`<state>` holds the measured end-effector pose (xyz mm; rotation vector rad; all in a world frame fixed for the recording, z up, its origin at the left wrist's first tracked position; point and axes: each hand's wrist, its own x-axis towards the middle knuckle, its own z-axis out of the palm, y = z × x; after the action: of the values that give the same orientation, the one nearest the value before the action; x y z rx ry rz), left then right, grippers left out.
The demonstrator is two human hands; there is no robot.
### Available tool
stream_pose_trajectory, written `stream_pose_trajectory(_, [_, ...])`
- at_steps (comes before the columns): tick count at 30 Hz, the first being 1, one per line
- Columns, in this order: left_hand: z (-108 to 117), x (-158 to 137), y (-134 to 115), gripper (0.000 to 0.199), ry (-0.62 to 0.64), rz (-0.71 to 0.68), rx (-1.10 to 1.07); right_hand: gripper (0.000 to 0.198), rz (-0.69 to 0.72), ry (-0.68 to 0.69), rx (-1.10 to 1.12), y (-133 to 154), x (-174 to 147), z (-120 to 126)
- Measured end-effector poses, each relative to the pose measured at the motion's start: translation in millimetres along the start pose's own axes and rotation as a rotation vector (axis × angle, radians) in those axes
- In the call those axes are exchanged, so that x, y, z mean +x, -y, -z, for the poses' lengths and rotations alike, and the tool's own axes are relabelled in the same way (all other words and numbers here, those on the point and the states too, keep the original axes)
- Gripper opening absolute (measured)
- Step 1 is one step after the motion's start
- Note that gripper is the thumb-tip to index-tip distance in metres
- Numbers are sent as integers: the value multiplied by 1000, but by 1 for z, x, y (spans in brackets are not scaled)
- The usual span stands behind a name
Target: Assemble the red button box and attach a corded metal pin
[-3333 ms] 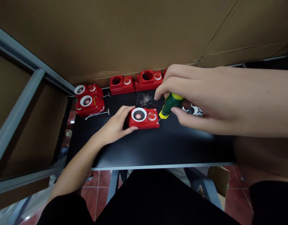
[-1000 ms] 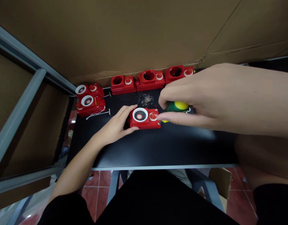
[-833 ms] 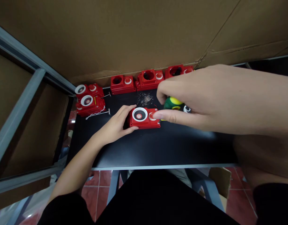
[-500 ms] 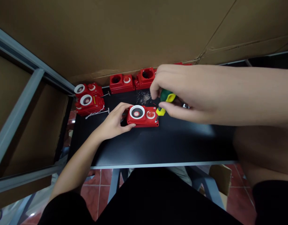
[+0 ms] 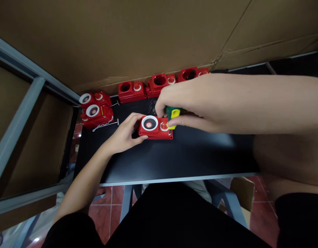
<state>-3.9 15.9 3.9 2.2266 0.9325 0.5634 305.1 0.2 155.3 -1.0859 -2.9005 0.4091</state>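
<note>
**Driver (image 5: 175, 113) tilted, box (image 5: 155, 129) held by one end!**

Right hand (image 5: 190, 101) wrapped round the handle, tip down at the near right corner; whether it's seated in a screw, can't tell from here. Left hand (image 5: 125, 133) grips the opposite end, thumb near side, fingers far side, with the box lying on the table (image 5: 179, 160).

Danger one: that slant. Push off-line and the tip could jump and score the lid (image 5: 162, 133). Danger two: only one end is held, so a hard twist might swing the loose end round on that smooth top. And the near seam looks slightly gapped; bear down on one corner alone and the lid could sit crooked.

Now the surface: black, glossy, pale front edge, grit (image 5: 151, 107) scattered behind the box. Three more red boxes line the back (image 5: 133, 92), round holes dark; two with white rings crowd the left (image 5: 98, 119), metal pins (image 5: 108, 123) poking out beside them. Cardboard (image 5: 148, 38) walls the back, grey frame (image 5: 23, 117) at left, red tiles (image 5: 100, 217) below.
</note>
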Motion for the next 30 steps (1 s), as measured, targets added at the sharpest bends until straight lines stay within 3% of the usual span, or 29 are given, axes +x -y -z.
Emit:
stream_pose_trajectory(3, [0,0,0,53,4,3,-29,44,-26,22,-50,2,-3,-1])
stream_pose_trajectory(7, [-1,-2,1,50,6,33,-71,71,-144,-136,-328,7,-7,-10])
stream_pose_trajectory(9, [-1,-2,2,51,-2,32,-80,76,-234,-141,-389,12,-7,-11])
stream_pose_trajectory(11, [-1,-1,3,52,-8,25,-79,72,-314,-66,-340,15,-7,-7])
stream_pose_trajectory(13, [-1,-1,2,51,-2,28,-78,55,-360,23,-255,16,-8,-2])
stream_pose_trajectory(15, [-1,-1,1,51,8,39,-77,41,-355,77,-188,14,-11,2])
stream_pose_trajectory(17, [-1,-1,0,52,7,43,-77,39,-312,78,-131,11,-13,2])
stream_pose_trajectory(21, [-2,0,0,50,-2,22,-81,52,-260,-19,-139,8,-15,-2])
stream_pose_trajectory(26, [0,1,0,49,9,-9,-31,51,-172,-131,-327,18,-8,-6])
stream_pose_trajectory(30, [2,2,3,50,-1,-45,21,67,-187,-158,-405,23,-3,-10])
